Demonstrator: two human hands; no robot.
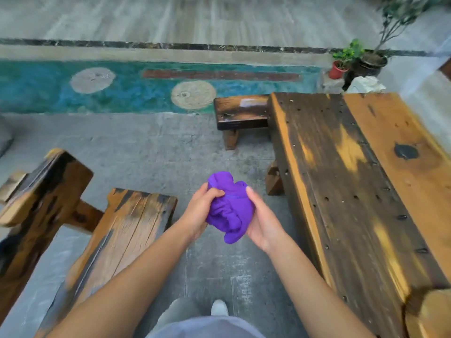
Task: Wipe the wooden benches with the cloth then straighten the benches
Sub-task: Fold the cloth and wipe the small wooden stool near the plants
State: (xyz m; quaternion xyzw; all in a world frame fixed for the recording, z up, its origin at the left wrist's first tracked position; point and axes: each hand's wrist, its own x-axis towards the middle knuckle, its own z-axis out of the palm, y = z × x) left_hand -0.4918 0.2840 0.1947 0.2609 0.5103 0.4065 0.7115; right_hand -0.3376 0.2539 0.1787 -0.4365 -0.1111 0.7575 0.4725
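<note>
A bunched purple cloth [230, 207] is held in front of me above the grey floor, between both hands. My left hand [199, 213] grips its left side with fingers curled into the fabric. My right hand [263, 220] cups it from the right and below. A worn wooden bench [117, 240] runs along my left. Further left, a second bench [36, 203] lies tipped on its side. A small dark bench [240, 112] stands ahead, partly hidden behind the big wooden table [341, 179] on my right.
Grey stone floor [146, 147] lies between the benches and table. A teal painted strip [36, 86] with round inlays crosses the ground ahead. Potted plants [341, 64] and a pale rock [364, 84] stand at the back right. My shoe [219, 307] shows below.
</note>
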